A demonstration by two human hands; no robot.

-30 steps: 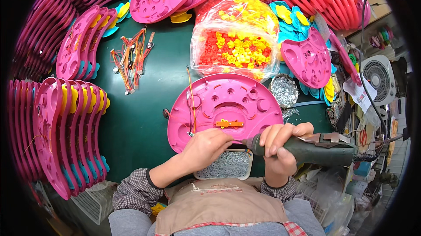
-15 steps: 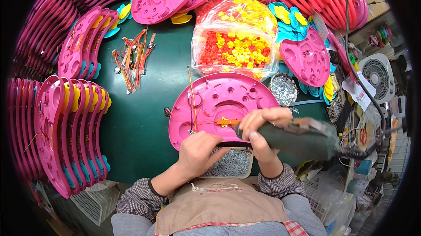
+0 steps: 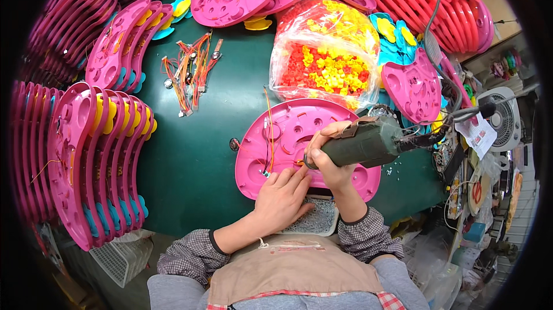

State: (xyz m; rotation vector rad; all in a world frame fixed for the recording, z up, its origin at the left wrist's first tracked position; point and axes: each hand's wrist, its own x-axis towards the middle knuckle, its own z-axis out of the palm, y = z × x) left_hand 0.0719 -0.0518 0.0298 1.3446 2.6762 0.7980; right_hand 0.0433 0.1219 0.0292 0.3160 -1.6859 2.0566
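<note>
A pink plastic shell (image 3: 249, 151), rounded and full of bosses, lies on the table in front of me. Thin wires (image 3: 271, 137) and a small round dark part on a lead (image 3: 234, 144) are at its left side. My right hand (image 3: 329, 163) is wrapped round a dark green corded electric screwdriver (image 3: 368, 142), held tilted over the shell. Its tip is hidden behind my fingers. My left hand (image 3: 282, 197) rests on the shell's near edge, fingers stretched out, fingertips beside the screwdriver's end. Only a bit of an orange strip shows there.
A tray of small screws (image 3: 315, 218) sits between me and the shell. Behind stands a plastic bag of red and yellow pieces (image 3: 322, 71). Bundled wired parts (image 3: 190, 71) lie left. Stacked pink shells (image 3: 75, 160) line the left side; a fan (image 3: 498, 117) stands right.
The screwdriver has swung over the shell, nearer its middle. My left hand has moved forward and right, its fingers now stretched toward the orange strip. The whole view has shifted slightly.
</note>
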